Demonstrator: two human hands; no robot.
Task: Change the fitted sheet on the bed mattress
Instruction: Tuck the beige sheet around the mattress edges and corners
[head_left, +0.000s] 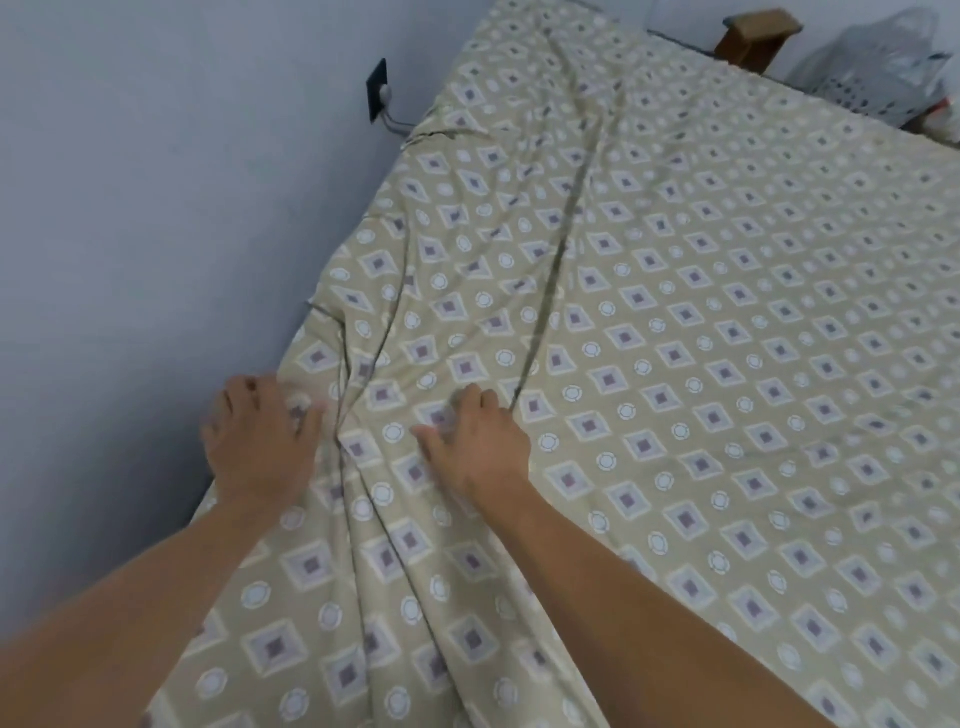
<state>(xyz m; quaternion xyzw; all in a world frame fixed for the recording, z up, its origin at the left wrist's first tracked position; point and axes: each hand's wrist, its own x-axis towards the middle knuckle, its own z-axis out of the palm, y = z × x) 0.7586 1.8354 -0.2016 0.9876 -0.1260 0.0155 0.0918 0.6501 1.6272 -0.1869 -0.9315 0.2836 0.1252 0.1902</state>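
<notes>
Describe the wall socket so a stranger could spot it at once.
Start at the beige patterned sheet covering the bed. Follow its left edge up along the grey wall. The wall socket is the only dark plate there, with a white plug and trailing cable.

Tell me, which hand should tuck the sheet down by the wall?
Probably the left hand. It already lies at the sheet's edge beside the wall, where the cloth bunches. The right hand rests further in, on the folds, away from that edge.
</notes>
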